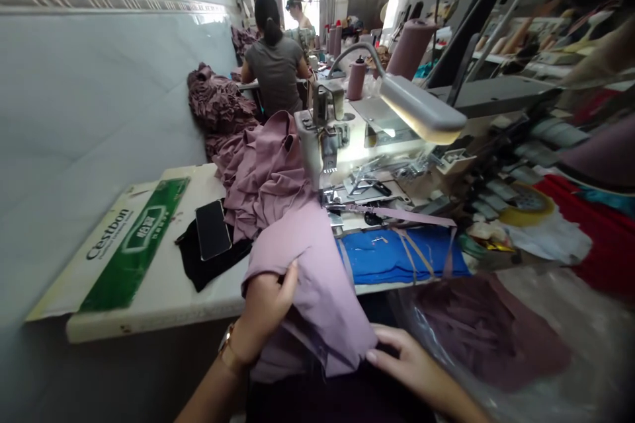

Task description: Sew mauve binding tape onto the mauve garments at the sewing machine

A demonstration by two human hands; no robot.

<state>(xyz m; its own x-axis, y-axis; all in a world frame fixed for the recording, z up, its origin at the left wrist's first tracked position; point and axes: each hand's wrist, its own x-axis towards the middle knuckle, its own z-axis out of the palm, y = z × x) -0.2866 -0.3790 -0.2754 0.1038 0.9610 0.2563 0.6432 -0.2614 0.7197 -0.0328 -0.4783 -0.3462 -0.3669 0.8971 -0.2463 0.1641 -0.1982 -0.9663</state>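
A piece of mauve fabric (pixel 312 264) runs from the sewing machine (pixel 330 139) down over the table's front edge toward my lap. My left hand (pixel 270 301) has the fabric pinched between thumb and fingers, its fingers partly hidden beneath a fold. Lower and to the right, my right hand (pixel 397 353) grips the fabric's edge between thumb and fingertips. The cloth's far end lies by the needles and presser foot; whether it is under the foot I cannot tell. A narrow mauve strip (pixel 401 213) stretches across the machine bed to the right.
Bunched mauve cloth (pixel 268 165) lies left of the machine. A phone (pixel 213 230) rests on black cloth near a green-and-white Cestbon sheet (pixel 133 251). Folded blue cloth (pixel 397 258) lines the front edge. A lamp (pixel 421 109) overhangs the bed. Another person (pixel 275 66) sits ahead.
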